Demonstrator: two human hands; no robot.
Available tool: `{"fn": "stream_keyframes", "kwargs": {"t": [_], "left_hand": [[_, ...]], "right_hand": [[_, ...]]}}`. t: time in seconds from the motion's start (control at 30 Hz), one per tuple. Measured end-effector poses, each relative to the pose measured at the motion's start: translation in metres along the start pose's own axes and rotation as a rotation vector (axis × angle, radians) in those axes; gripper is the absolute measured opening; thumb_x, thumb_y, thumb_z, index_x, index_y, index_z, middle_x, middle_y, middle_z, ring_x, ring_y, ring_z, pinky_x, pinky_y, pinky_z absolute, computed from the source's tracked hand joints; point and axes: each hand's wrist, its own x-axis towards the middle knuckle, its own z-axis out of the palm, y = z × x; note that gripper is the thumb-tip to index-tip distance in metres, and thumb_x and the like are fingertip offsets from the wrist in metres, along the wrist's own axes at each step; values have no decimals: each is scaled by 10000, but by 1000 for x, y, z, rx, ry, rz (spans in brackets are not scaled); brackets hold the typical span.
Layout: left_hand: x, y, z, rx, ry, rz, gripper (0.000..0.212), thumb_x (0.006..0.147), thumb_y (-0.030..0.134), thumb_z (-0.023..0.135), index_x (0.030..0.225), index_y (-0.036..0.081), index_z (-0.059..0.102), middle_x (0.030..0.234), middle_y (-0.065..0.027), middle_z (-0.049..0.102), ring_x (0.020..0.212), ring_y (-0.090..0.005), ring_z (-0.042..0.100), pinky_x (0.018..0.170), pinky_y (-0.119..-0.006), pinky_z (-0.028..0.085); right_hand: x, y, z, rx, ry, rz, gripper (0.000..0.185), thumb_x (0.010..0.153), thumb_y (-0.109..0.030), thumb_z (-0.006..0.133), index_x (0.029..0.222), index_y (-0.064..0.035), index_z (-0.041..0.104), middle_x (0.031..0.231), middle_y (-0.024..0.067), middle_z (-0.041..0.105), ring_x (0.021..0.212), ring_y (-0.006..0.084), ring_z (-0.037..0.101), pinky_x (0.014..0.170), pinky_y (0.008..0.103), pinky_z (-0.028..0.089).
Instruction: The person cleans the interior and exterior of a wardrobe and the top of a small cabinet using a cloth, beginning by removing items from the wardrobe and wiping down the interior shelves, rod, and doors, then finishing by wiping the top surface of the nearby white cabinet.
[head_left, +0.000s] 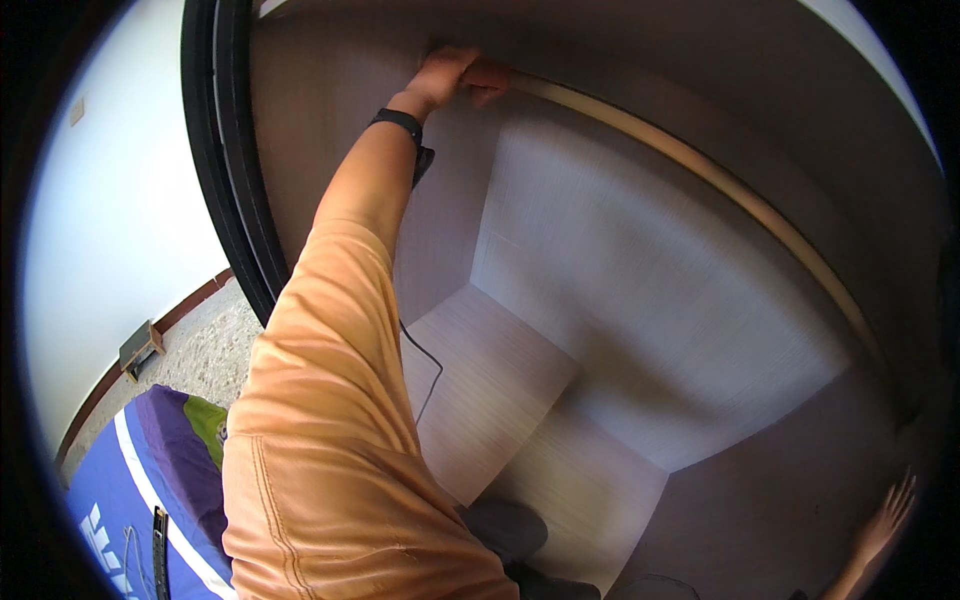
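My left hand (450, 73), at the top of the view, has its fingers curled around the left end of a long light-coloured strip or rail (675, 142). The fingertips are blurred and in shadow. From there the strip runs across the upper part of a wood-grain cabinet interior and down to the right, bowed by the lens. At the lower right rim, my right hand (892, 506) has its fingers spread beside the dark side panel (757, 480), holding nothing. Whether it touches the panel cannot be told.
Below lie a raised wood-grain base panel (487, 390) and a lower one (592, 480), with a thin dark cable (435, 375). Black sliding-door frames (240, 150) stand at left. Beyond are a small block-like object (140, 346) and a blue and purple cover (150, 465) holding a black slide rail (160, 551).
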Motion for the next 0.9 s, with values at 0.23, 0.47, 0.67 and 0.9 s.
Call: {"fn": "stream_keyframes", "kwargs": {"t": [0.23, 0.47, 0.67, 0.9], "left_hand": [[-4, 11, 23, -538, -100, -139, 288, 970, 206, 399, 1085, 41, 606, 1149, -155, 660, 927, -283, 653, 898, -396, 482], [-34, 131, -24, -369, 46, -226, 275, 931, 177, 445, 1037, 45, 662, 917, -152, 683, 843, -290, 665, 783, -385, 520], [-217, 153, 13, -376, -163, -137, 239, 848, -92, 393, 938, 22, 584, 800, -141, 676, 729, -274, 691, 680, -408, 555], [-491, 167, 68, -388, -447, -989, 398, 829, -52, 365, 1104, 67, 626, 810, -209, 688, 671, -303, 683, 557, -427, 538]], "right_hand": [[-7, -12, -12, -26, -115, 58, 511, 919, -112, 361, 1416, -37, 449, 1615, 85, 156, 1498, 232, 90, 1236, 428, 73], [12, 0, -10, -63, -74, 61, 423, 947, -247, 488, 1339, -99, 542, 1586, 19, 273, 1471, 233, 220, 1193, 415, 193], [-8, -46, -20, -215, -76, 22, 396, 987, -358, 447, 1335, -211, 566, 1577, -46, 294, 1452, 195, 274, 1165, 412, 255], [-59, -55, -9, -212, 106, -63, 384, 912, -337, 492, 1250, -212, 622, 1559, -51, 344, 1414, 204, 362, 1108, 430, 336]]}}
